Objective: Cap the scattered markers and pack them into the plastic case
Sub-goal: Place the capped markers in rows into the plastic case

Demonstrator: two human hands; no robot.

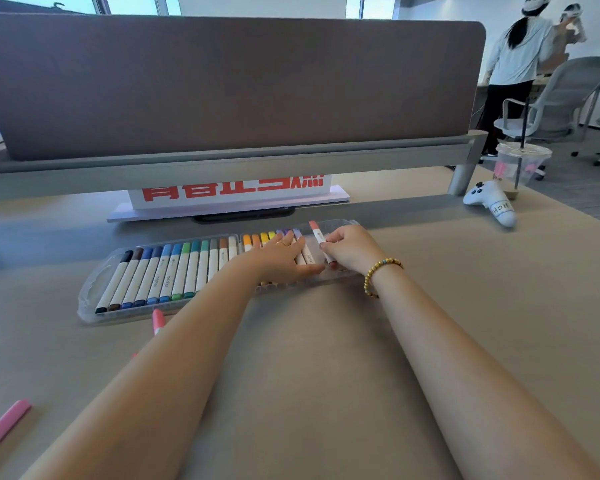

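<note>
Pinching a pink-capped marker [321, 241] at the plastic case's [90, 289] three o'clock end, the right hand [352, 249] grasps it while the left hand [284, 259] lies flat, fingers loose, on the packed markers [174, 271].

Left grip [284, 258] flat on markers [174, 271] in clear plastic case [87, 289], right grip [352, 249] pinching salmon-capped marker [321, 240] at case's right end, two pink markers [158, 320] loose on surface [309, 358]

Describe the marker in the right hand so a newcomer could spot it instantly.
Start at the long clear plastic case lying across the desk below the grey partition. At its right end, the right hand pinches a white-barrelled marker with a salmon-pink cap. It alone tilts up out of the row; the others lie flat, side by side.
</note>
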